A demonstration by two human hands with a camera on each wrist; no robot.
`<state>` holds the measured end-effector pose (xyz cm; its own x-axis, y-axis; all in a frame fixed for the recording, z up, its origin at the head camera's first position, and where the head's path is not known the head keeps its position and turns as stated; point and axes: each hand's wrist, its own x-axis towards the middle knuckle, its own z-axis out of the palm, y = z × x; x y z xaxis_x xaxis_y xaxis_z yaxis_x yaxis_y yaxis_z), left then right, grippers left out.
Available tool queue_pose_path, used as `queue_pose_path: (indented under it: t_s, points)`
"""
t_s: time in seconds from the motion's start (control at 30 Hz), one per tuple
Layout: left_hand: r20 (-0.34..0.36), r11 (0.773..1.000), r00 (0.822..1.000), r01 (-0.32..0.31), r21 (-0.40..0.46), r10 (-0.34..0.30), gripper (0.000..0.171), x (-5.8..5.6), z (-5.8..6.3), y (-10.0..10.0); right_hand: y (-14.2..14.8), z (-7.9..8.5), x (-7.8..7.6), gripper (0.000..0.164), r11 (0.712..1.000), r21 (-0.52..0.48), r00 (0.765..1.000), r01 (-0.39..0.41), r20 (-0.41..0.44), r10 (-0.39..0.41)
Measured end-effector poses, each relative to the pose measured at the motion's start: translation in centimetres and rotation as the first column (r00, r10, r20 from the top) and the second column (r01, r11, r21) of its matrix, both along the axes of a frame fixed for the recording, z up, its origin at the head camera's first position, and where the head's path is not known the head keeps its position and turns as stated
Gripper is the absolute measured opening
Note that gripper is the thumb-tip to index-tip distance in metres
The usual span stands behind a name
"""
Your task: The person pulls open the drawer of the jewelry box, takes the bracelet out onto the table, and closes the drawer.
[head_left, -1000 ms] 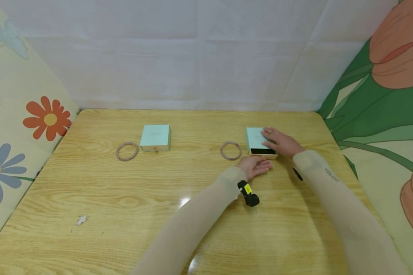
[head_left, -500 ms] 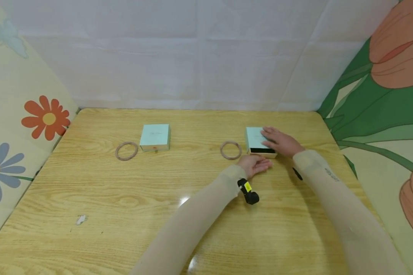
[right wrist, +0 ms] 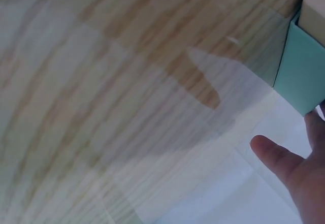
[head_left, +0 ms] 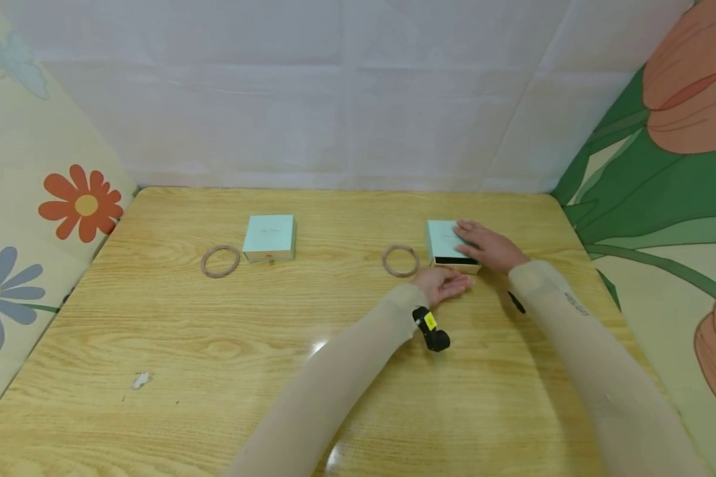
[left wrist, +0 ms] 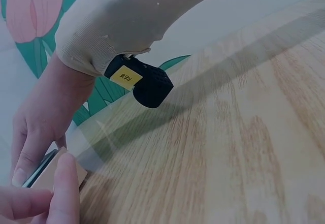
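A mint-green slide box (head_left: 440,240) sits at the right of the table, its pale drawer (head_left: 469,269) drawn a little toward me, showing a dark strip inside. My right hand (head_left: 494,250) grips the mint sleeve, thumb over the top; in the right wrist view one finger (right wrist: 277,158) stands out apart from it. At the drawer front is my left hand (head_left: 438,286), palm turned up. The left wrist view has its thumb and a finger (left wrist: 66,186) meeting right there; what lies between them is hidden. A mauve bracelet-like ring (head_left: 400,261) lies just left of this box.
Further left stands a second mint box (head_left: 270,232), closed, with another mauve ring (head_left: 220,262) beside it. A small white mark (head_left: 141,380) shows on the wooden table (head_left: 215,331) at front left. A white cloth wall (head_left: 346,119) and floral side panels border the table.
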<state>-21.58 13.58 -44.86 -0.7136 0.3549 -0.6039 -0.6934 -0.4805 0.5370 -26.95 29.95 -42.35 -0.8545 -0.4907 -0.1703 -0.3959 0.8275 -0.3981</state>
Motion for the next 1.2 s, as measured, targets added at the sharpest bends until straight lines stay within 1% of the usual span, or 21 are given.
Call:
queue_pose_path:
  t_s: [0.03, 0.1, 0.23, 0.5, 0.57, 0.67, 0.7, 0.73, 0.77, 0.83, 0.9, 0.93, 0.97, 1.07, 1.13, 1.2]
  points:
    - [0.013, 1.0, 1.0, 0.001, -0.019, -0.001, 0.024, 0.1, 0.5, 0.0, 0.0, 0.0, 0.0, 0.06, 1.0, -0.002, 1.0, 0.0, 0.001, 0.0]
    - [0.013, 1.0, 1.0, -0.001, -0.016, 0.001, 0.025, 0.3, 0.8, -0.1, 0.0, 0.1, 0.0, 0.06, 1.0, -0.007, 1.0, 0.001, 0.004, -0.001]
    - [0.015, 1.0, 1.0, -0.013, -0.018, 0.013, 0.025, 0.2, 0.9, -0.1, 0.0, 0.1, 0.0, 0.06, 1.0, -0.008, 1.0, 0.001, 0.009, -0.001]
    - [0.016, 0.999, 1.0, -0.01, -0.032, 0.01, 0.025, 0.0, 1.1, -0.1, 0.1, 0.0, -0.1, 0.06, 1.0, -0.009, 1.0, -0.01, -0.009, 0.01]
    - [0.017, 0.999, 1.0, -0.017, -0.042, 0.018, 0.026, -0.2, 0.8, 0.1, 0.1, -0.1, -0.2, 0.06, 1.0, -0.008, 1.0, -0.01, -0.007, 0.01]
    - [0.01, 0.999, 1.0, -0.02, -0.045, 0.021, 0.024, -0.9, -0.4, 0.4, 0.1, 0.0, -0.2, 0.06, 1.0, -0.007, 1.0, -0.006, -0.003, 0.006]
    - [0.004, 0.998, 1.0, -0.025, -0.051, 0.026, 0.023, -1.0, -0.5, 0.5, 0.1, 0.0, -0.2, 0.059, 1.0, -0.004, 1.0, -0.005, -0.003, 0.005]
    - [-0.01, 0.999, 1.0, -0.029, -0.02, 0.029, 0.019, -1.7, -1.9, 0.9, 0.1, 0.0, -0.2, 0.059, 1.0, -0.003, 1.0, -0.003, -0.002, 0.003]
    - [-0.007, 1.0, 1.0, -0.029, -0.012, 0.029, 0.018, -1.9, -2.3, 0.9, 0.1, 0.0, -0.3, 0.06, 1.0, -0.001, 1.0, -0.001, -0.001, 0.001]
    - [0.0, 0.999, 0.999, -0.032, -0.004, 0.032, 0.015, -2.1, -2.5, 1.0, 0.0, 0.0, -0.3, 0.06, 1.0, 0.0, 1.0, 0.002, 0.003, -0.002]
    - [0.01, 0.999, 0.999, -0.038, -0.008, 0.038, 0.018, -1.8, -1.8, 0.8, 0.0, 0.1, -0.2, 0.06, 1.0, -0.001, 1.0, 0.006, 0.011, -0.006]
    - [0.019, 0.999, 0.999, -0.034, -0.002, 0.034, 0.018, -1.8, -1.7, 0.7, 0.0, 0.1, -0.2, 0.061, 1.0, -0.003, 1.0, 0.008, 0.014, -0.008]
    - [0.037, 0.999, 0.999, -0.032, -0.031, 0.034, 0.022, -1.1, -0.2, 0.3, 0.0, 0.2, -0.2, 0.061, 1.0, -0.006, 1.0, 0.007, 0.015, -0.007]
    - [0.033, 0.999, 0.999, -0.026, -0.033, 0.027, 0.026, -0.4, 1.3, -0.2, -0.1, 0.1, -0.2, 0.062, 1.0, -0.013, 1.0, 0.005, 0.021, -0.005]
    - [0.036, 1.0, 0.999, -0.019, -0.02, 0.02, 0.027, -0.2, 1.8, -0.5, -0.1, 0.1, -0.2, 0.062, 1.0, -0.016, 1.0, 0.001, 0.018, 0.0]
    - [0.034, 1.0, 0.999, -0.009, -0.008, 0.01, 0.028, -0.2, 1.9, -0.6, -0.1, 0.2, -0.2, 0.061, 1.0, -0.018, 1.0, -0.003, 0.017, 0.003]
